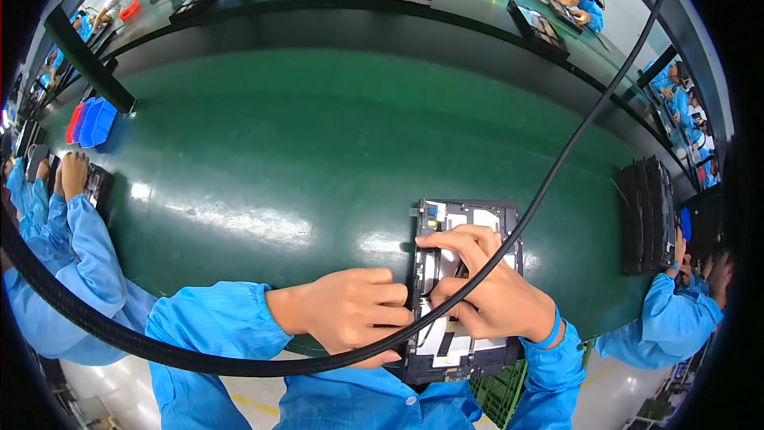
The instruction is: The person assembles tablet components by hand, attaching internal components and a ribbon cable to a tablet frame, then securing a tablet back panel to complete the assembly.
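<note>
An opened tablet-like device (446, 365) lies at the table's near edge, its inner parts bare: a black frame, pale panels and a small board at the top left. At its left edge is my left hand (346, 310), fingers curled in and fingertips hidden, so what they grip cannot be made out. My right hand (497, 291), with a blue band at the wrist, is bent over the middle of the device. Its index finger reaches to the upper left edge while the thumb and other fingers are drawn together. Whatever lies between them is too small to name.
A thick black cable (573, 143) arcs across the view, passing in front of both hands. Blue and red bins (97, 122) stand far left. Dark stacked trays (646, 215) are at the right. Co-workers in blue sit on both sides and beyond a raised shelf (318, 1) holding devices.
</note>
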{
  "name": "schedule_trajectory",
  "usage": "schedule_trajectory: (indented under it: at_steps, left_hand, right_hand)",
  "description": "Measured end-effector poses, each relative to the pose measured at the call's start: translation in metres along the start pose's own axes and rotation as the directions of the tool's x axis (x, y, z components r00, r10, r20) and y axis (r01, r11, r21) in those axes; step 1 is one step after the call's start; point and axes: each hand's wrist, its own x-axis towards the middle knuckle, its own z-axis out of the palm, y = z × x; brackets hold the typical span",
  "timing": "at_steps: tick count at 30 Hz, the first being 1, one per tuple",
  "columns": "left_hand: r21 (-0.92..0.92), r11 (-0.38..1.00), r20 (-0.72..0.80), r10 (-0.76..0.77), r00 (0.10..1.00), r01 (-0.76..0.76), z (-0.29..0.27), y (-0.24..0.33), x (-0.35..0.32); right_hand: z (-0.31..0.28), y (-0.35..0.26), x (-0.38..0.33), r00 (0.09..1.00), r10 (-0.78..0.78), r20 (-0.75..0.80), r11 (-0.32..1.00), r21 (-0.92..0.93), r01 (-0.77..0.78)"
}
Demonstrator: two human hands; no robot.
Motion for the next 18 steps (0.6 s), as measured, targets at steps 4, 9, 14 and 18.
schedule_trajectory:
  at_steps: [4, 9, 14, 18]
  left_hand:
    - [-0.019, 0.998, -0.011, 0.054, 0.998, -0.054, 0.004, 0.002, -0.002]
    - [-0.003, 0.997, 0.009, 0.075, 0.997, -0.075, 0.004, -0.001, -0.001]
    - [0.011, 0.997, 0.024, 0.082, 0.996, -0.082, 0.003, -0.002, 0.0]
    - [0.141, 0.982, 0.117, 0.11, 0.987, -0.126, 0.001, -0.002, -0.001]
  right_hand:
    - [-0.001, 0.001, -0.001, 0.999, -0.009, -0.042, 0.994, 0.109, 0.014]
    - [-0.005, 0.002, -0.003, 0.999, 0.0, 0.046, 0.993, 0.114, -0.005]
    - [0.013, 0.007, 0.003, 0.995, -0.028, -0.093, 0.999, 0.028, 0.031]
    - [0.017, 0.009, 0.004, 0.978, -0.111, -0.176, 0.994, -0.02, 0.109]
